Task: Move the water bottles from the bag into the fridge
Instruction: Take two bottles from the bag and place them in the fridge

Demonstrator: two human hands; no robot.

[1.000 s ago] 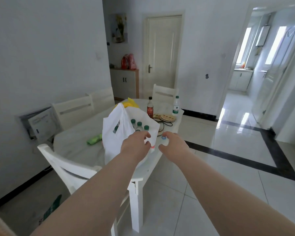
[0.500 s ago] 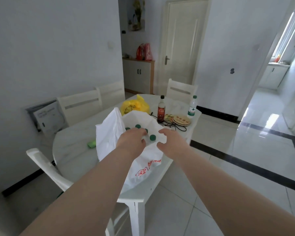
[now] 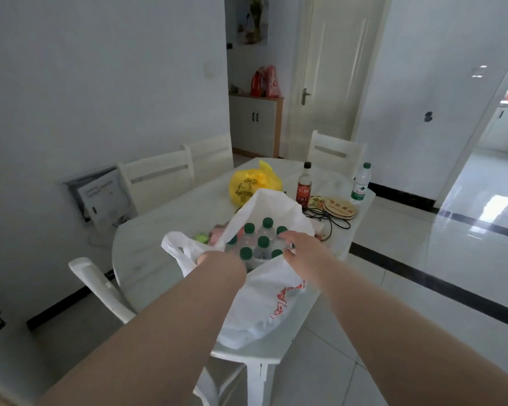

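Green-capped water bottles (image 3: 263, 243) are shown standing upright, long axes vertical, inside the opened white bag (image 3: 264, 300) on the tabletop (image 3: 159, 230). The right hand (image 3: 301, 249) is nearer, its loosely spread, empty fingers (image 3: 285, 236) touching the right-hand caps. The left hand (image 3: 222, 260) is placed at the near-left rim, its grip hidden.

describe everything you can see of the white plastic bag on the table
The white plastic bag is thin, crumpled film with red print on its near side. It sits on the near edge of the white table, mouth held wide open, showing green-capped water bottles standing upright inside. The left hand is at its near-left rim by a loop handle; the right hand reaches into the opening.
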